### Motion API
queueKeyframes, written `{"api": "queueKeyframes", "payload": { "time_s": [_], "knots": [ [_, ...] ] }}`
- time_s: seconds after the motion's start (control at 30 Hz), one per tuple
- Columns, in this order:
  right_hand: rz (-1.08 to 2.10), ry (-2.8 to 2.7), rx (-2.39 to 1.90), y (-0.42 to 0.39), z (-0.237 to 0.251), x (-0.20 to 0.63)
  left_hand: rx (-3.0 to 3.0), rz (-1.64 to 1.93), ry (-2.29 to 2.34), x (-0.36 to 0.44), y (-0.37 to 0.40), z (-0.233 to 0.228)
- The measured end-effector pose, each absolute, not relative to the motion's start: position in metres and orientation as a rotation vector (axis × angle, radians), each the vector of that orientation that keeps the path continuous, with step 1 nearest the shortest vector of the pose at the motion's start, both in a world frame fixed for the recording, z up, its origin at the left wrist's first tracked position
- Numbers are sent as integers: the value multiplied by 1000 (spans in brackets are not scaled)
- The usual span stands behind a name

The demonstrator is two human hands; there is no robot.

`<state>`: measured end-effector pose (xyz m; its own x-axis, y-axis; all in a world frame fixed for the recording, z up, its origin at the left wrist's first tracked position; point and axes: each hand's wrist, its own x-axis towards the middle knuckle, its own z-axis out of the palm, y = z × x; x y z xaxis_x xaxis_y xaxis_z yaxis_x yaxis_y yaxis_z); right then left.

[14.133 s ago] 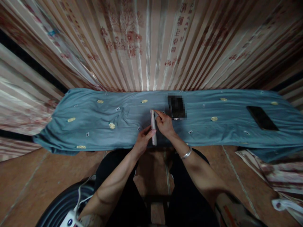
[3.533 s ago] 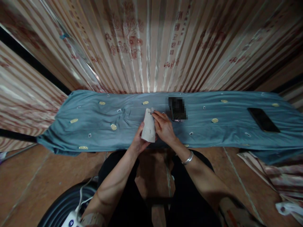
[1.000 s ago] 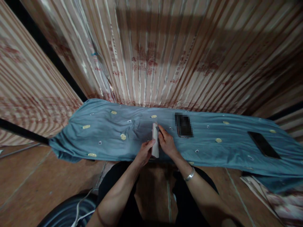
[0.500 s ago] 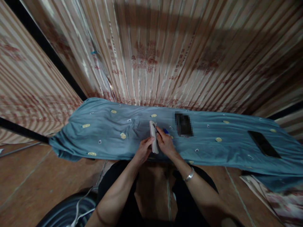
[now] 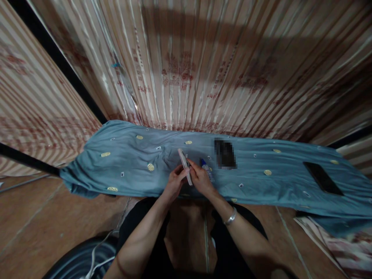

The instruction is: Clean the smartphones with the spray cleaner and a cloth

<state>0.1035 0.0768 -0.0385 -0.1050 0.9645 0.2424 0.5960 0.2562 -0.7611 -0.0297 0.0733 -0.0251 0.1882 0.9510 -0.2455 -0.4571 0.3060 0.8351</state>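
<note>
A slim, pale phone [image 5: 184, 162] with a pinkish edge is held tilted, nearly edge-on, above the cloth in front of me. My left hand [image 5: 175, 183] grips its lower left side, fingers closed around it. On the other side, my right hand [image 5: 200, 179] is closed against the phone's back, its index finger pointing up along it. Whether anything small lies under those fingers is hidden. Just right of that hand is a small clear bottle or tube with a blue cap [image 5: 203, 162], its lower part partly covered by the hand.
A blue-green patterned cloth [image 5: 130, 159] covers the long narrow surface. On it lie a dark, pixelated object [image 5: 226, 154] and, farther right, a black phone-like slab [image 5: 323, 178]. A striped curtain [image 5: 186, 69] hangs behind. A dark ribbed round object [image 5: 78, 259] with white cables sits lower left.
The phone has turned more edge-on and shifted slightly left in my hands. My right hand has moved a little down and left, so more of the blue-capped bottle shows.
</note>
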Motion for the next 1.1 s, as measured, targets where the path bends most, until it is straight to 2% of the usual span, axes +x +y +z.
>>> {"api": "queueKeyframes", "payload": {
  "time_s": [1.1],
  "knots": [
    [661,-1957,-1195,62,-33,114,507,1210,877,-36,85,-25]
  ]
}}
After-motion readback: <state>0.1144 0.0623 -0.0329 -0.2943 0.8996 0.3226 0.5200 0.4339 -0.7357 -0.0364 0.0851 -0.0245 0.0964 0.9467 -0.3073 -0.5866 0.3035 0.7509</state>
